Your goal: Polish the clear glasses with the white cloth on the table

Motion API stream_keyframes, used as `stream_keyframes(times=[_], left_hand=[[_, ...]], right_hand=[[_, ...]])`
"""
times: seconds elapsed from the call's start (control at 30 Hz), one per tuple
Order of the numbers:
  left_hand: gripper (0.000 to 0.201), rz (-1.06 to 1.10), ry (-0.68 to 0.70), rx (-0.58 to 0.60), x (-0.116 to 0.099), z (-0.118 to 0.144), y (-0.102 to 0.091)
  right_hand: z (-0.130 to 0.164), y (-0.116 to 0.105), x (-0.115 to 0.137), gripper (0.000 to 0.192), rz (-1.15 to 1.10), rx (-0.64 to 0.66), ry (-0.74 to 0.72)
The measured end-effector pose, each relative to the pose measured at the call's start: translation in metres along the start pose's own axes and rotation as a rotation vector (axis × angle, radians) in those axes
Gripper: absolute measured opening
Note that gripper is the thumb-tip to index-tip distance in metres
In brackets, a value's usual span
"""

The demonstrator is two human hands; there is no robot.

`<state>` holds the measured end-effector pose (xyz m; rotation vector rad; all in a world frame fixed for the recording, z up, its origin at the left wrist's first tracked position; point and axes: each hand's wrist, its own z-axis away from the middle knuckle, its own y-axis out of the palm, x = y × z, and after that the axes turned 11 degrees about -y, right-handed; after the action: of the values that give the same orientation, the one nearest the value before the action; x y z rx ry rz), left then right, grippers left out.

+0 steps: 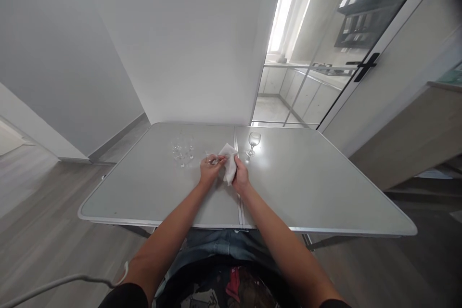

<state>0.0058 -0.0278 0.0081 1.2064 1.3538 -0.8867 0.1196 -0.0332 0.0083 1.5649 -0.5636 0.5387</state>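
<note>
Over the middle of the table, my left hand is closed around a small clear glass, mostly hidden by the fingers. Its exact shape is hard to make out. My right hand grips a white cloth, bunched up and pressed against the glass between both hands. Beyond my right hand, a clear stemmed glass stands upright. Several small clear glasses are grouped to the left of my left hand, their outlines faint against the grey surface.
The grey folding table has a metal rim and a seam down its middle. A white wall rises behind it. At the right is a glass door with a black handle. A white cable runs by my left arm.
</note>
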Motion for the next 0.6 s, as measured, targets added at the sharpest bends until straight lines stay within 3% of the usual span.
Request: stream_keyframes(times=[0.1, 0.2, 0.27, 0.33, 0.43, 0.6], left_hand=[[0.022, -0.022, 0.009, 0.059, 0.001, 0.000, 0.002], [0.022, -0.031, 0.032, -0.061, 0.000, -0.002, 0.001], [0.023, -0.013, 0.022, -0.091, -0.001, -0.002, 0.001], [0.024, -0.002, 0.002, -0.017, -0.002, -0.001, 0.001], [0.024, 0.005, 0.001, 0.064, -0.001, 0.000, 0.003], [0.026, 0.016, 0.036, -0.172, -0.003, -0.006, -0.002]], right_hand=[[-0.002, -0.003, -0.001, 0.029, 0.032, -0.028, 0.048], [-0.002, -0.008, -0.004, 0.027, 0.087, -0.062, 0.079], [-0.002, -0.010, -0.006, 0.025, 0.093, -0.100, 0.015], [-0.003, -0.010, -0.008, 0.024, 0.068, -0.119, -0.055], [-0.005, -0.010, -0.009, 0.024, 0.055, -0.077, -0.040], [-0.004, -0.016, -0.006, 0.019, 0.203, -0.059, -0.037]])
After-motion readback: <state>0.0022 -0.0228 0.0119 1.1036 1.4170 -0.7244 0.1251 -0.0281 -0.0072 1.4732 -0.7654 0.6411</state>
